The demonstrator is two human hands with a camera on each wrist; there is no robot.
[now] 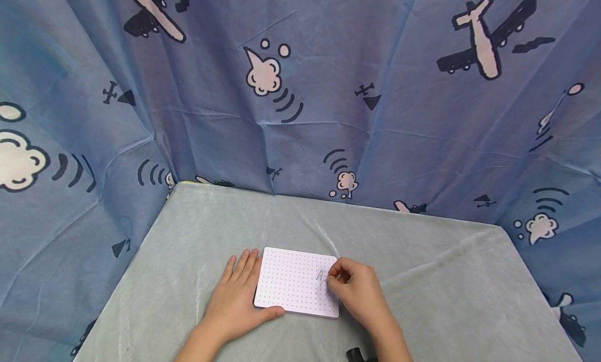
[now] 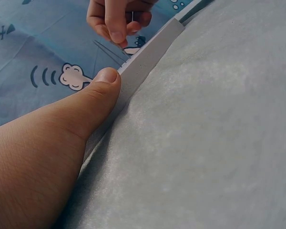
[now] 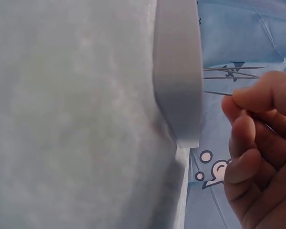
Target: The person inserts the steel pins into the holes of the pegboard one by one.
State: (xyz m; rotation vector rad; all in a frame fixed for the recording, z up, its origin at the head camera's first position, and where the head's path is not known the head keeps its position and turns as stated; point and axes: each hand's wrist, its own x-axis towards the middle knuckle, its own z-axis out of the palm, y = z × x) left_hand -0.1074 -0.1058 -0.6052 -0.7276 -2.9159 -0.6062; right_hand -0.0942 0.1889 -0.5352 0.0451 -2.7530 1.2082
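A white board [image 1: 291, 284] with rows of small holes lies flat on the table. My left hand [image 1: 235, 302] rests along its left side, fingers straight, with the thumb [image 2: 107, 83] against the near edge. Several thin metal needles [image 3: 219, 78] stand up from the board near its right side. Beside them my right hand [image 1: 359, 289] pinches another thin metal needle [image 3: 218, 93] between thumb and index finger. Its lower end meets the board's top edge in the right wrist view; the upper end is hidden by the fingers.
Pale grey plush cloth [image 1: 446, 289] covers the table. A blue curtain [image 1: 319, 91] printed with planes and clouds hangs behind and at both sides. Close to my right forearm, at the bottom of the head view, is a black object [image 1: 355, 354], partly cut off.
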